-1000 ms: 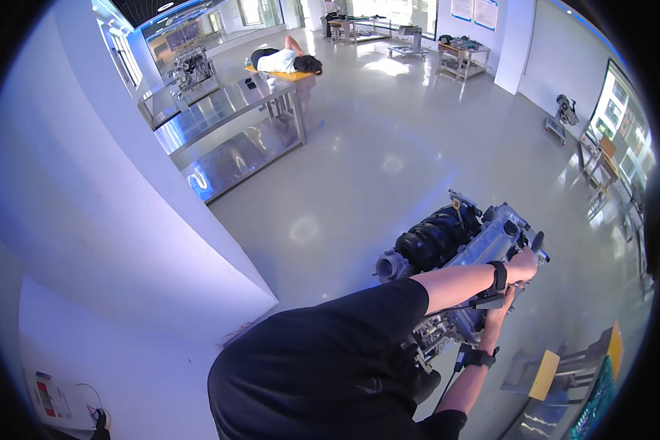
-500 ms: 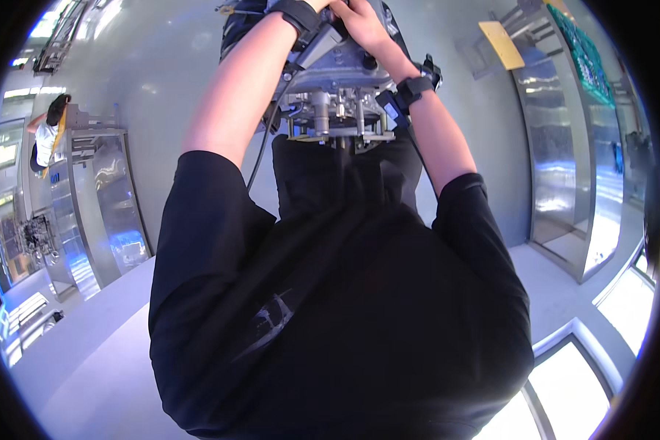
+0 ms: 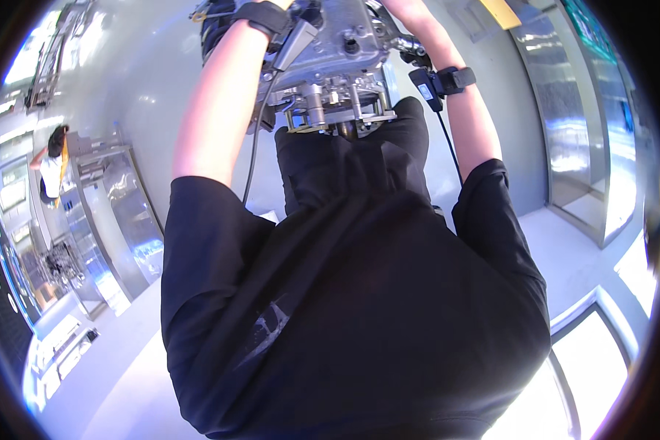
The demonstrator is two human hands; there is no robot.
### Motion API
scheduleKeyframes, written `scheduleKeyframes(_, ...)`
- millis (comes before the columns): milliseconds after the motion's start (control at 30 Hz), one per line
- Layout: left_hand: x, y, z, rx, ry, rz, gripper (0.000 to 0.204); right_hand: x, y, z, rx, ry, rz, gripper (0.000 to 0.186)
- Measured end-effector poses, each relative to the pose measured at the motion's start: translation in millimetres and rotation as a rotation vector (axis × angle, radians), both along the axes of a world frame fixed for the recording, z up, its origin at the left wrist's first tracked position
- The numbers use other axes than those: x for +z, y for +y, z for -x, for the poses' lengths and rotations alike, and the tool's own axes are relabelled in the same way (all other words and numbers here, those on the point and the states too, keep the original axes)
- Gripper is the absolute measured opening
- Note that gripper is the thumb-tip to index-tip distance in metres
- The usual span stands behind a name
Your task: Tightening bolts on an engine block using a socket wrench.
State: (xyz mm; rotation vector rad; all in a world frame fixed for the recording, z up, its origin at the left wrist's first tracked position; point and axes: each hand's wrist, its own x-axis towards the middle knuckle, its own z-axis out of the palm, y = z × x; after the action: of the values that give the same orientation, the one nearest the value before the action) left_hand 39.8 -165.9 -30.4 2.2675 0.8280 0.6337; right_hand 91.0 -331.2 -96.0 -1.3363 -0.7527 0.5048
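A grey metal engine (image 3: 337, 48) stands in front of me at the top of the view, with rods and round fittings on its near end. Over its left side reaches my left hand (image 3: 280, 3), cut off by the upper edge, so its fingers do not show. My right hand (image 3: 405, 7) is beyond the engine's right side, also cut by the upper edge with its fingers out of sight. What either hand holds, if anything, cannot be seen. Each wrist wears a black strap, and the right one (image 3: 453, 79) has a small black box with a cable.
Metal-panelled benches stand at the right (image 3: 565, 132) and the left (image 3: 114, 191). A yellow board (image 3: 500, 12) and a green item (image 3: 588, 29) lie at the upper right. At the far left is another person (image 3: 53, 165). Another machine part (image 3: 62, 264) sits below that person.
My hands were close together over the engine; the right one has moved away to the right. The view has shifted, and the left forearm sits slightly further left.
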Motion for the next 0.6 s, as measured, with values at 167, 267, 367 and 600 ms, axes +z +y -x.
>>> scheduleKeyframes(167,13,-11,5,-0.146,-0.083,0.244,0.018,-32,-66,10,-0.348,-0.268,0.262,0.018)
scheduleKeyframes(267,9,-12,4,-0.194,-0.075,0.331,0.016,-50,-87,28,-0.350,-0.316,0.284,0.017)
scheduleKeyframes(367,2,-11,1,-0.184,-0.119,0.469,0.015,-55,-85,43,-0.368,-0.270,0.263,0.017)
scheduleKeyframes(600,-6,-14,8,-0.286,-0.410,0.840,0.012,-40,-35,49,-0.448,-0.397,0.143,0.026)
